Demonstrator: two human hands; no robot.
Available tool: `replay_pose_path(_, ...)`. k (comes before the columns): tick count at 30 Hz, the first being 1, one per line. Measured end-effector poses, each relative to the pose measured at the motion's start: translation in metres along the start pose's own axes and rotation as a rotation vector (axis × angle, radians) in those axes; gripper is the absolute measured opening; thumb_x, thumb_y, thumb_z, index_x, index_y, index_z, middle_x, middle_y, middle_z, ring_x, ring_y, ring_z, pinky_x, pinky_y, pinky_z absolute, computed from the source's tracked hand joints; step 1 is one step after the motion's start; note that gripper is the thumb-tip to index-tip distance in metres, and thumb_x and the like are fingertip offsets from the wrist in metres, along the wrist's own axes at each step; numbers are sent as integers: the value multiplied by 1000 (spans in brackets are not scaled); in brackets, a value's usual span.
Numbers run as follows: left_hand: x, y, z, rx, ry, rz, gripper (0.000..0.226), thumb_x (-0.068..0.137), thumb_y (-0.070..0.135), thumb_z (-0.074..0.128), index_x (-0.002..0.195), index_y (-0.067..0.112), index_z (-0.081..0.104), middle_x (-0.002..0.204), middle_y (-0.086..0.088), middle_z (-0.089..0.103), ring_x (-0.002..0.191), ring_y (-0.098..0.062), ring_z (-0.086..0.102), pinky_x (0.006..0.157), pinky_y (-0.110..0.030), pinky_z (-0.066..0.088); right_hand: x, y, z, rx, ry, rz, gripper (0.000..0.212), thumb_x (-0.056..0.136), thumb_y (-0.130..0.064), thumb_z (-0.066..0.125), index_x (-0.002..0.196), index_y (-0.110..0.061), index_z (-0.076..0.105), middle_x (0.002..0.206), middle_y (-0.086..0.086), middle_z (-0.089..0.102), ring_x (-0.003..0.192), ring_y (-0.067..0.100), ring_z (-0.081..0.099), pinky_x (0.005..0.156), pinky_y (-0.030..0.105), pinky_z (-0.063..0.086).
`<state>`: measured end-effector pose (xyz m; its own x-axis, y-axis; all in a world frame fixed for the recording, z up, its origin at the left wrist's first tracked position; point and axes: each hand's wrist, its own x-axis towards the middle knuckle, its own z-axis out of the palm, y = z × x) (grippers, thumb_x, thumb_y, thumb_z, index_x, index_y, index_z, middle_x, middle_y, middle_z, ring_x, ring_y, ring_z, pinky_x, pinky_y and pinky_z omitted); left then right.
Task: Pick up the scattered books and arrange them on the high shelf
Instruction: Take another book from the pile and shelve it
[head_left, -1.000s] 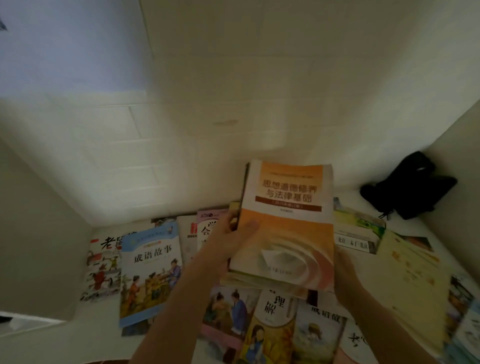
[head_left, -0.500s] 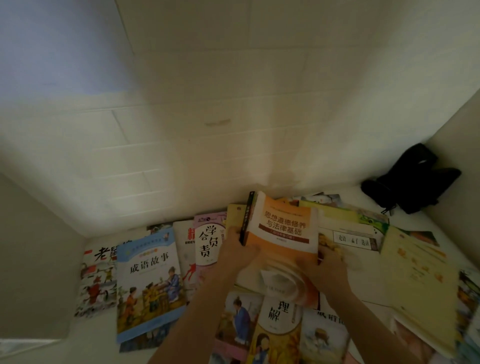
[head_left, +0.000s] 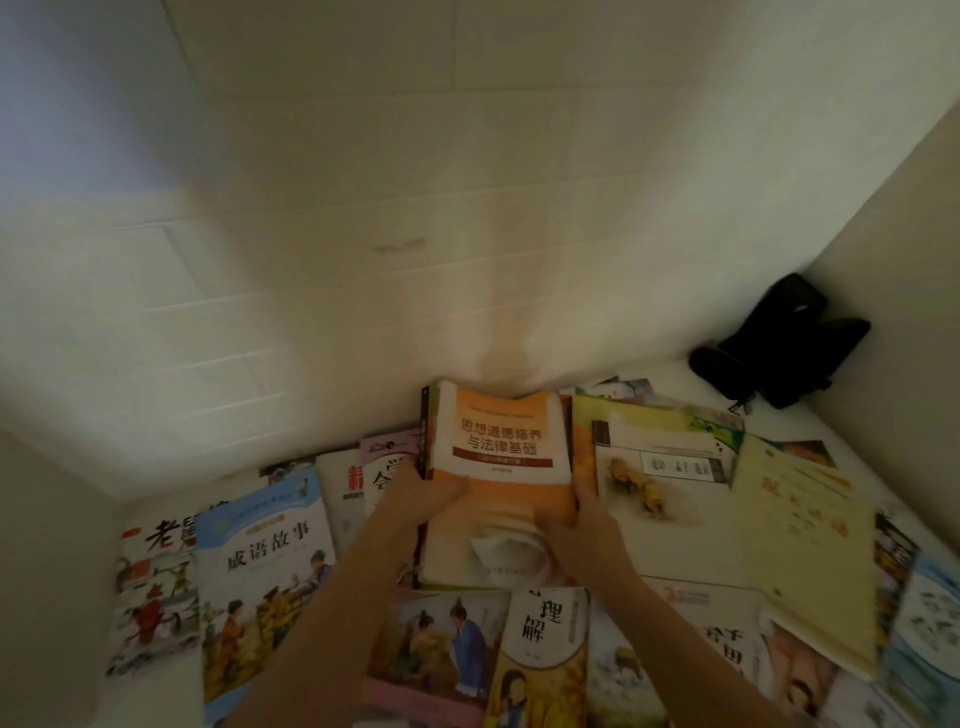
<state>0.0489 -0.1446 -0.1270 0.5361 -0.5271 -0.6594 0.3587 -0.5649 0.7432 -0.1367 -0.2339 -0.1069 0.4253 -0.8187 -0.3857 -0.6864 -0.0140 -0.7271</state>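
An orange and white book (head_left: 501, 457) tops a small stack that leans against the white brick back wall, above the books lying on the white shelf (head_left: 675, 371). My left hand (head_left: 423, 496) grips the stack's left edge, thumb across the cover. My right hand (head_left: 584, 538) holds its lower right corner, fingers curled over the cover. A dark spine (head_left: 423, 436) shows at the stack's left side. Several other books lie flat around it, among them a blue-topped story book (head_left: 260, 577) at left and a pale yellow book (head_left: 802, 551) at right.
A black pouch-like object (head_left: 784, 343) sits in the back right corner. Side walls close the shelf at left (head_left: 47, 571) and right (head_left: 893, 312). Overlapping books cover nearly the whole shelf floor, including a yellow-green one (head_left: 660, 467) just right of the stack.
Both hands have carried the stack away from me and down to the back wall. It now sits lower and more upright against the bricks. The right hand has come round onto the cover.
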Motion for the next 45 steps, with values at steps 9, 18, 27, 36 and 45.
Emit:
replay_pose_path(9, -25, 16, 9, -241, -2, -66, 88, 48, 23, 96, 121, 5, 51, 109, -15, 68, 89, -31, 71, 75, -52, 59, 2, 9, -8, 68, -89, 47, 67, 95, -30, 54, 151, -30, 17, 133, 8, 53, 101, 22, 60, 82, 33, 57)
replay_pose_path(18, -100, 58, 54, 40, 111, 158, 73, 40, 39, 82, 107, 23, 60, 100, 1, 68, 89, -23, 66, 80, -45, 57, -12, 21, -32, 717, -311, 106, 50, 89, -42, 60, 130, -14, 56, 120, 11, 67, 108, 29, 65, 97, 47, 51)
replay_pose_path(27, -137, 96, 156, 48, -260, 282, 43, 61, 30, 87, 95, 26, 60, 95, -1, 68, 87, -20, 68, 81, -43, 58, -42, 54, -187, 852, -179, 116, 59, 76, -46, 75, 121, -11, 62, 114, 17, 69, 104, 38, 65, 94, 52, 49)
replay_pose_path(36, -67, 15, 215, 553, 23, 52, 101, 76, 67, 61, 151, 15, 17, 155, -13, 15, 143, -36, 16, 113, -47, 23, 8, 94, -183, 60, 69, 174, 41, 81, -46, 70, 112, -20, 65, 110, 5, 69, 96, 22, 66, 84, 36, 56)
replay_pose_path(45, -53, 12, 214, 58, -93, 173, 81, 70, 31, 85, 138, 22, 42, 125, 3, 57, 112, -19, 56, 86, -32, 50, 5, 116, -182, 531, -31, 81, 34, 77, -34, 77, 108, -25, 68, 99, -1, 74, 82, 20, 73, 67, 34, 60)
